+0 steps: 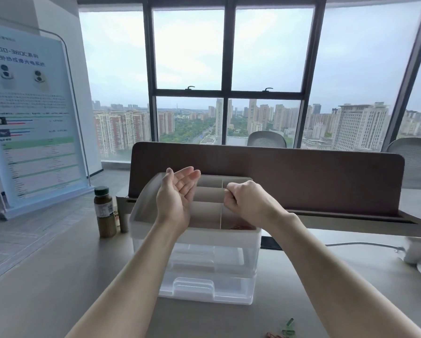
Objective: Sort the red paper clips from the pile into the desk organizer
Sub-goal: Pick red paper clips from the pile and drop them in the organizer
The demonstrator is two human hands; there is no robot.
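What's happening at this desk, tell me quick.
A person is sorting paper clips into a desk organizer. Both hands are raised over its open top tray: the left hand is open, palm up, and the right hand is curled into a fist; whether it holds a clip can't be seen. Something red lies in the tray's near right compartment. A few clips, green and red, remain on the desk near the person.

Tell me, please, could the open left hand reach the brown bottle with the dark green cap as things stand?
Probably yes: the left hand is open and empty above the organizer, and nothing stands between it and the brown bottle with the dark green cap at its left.
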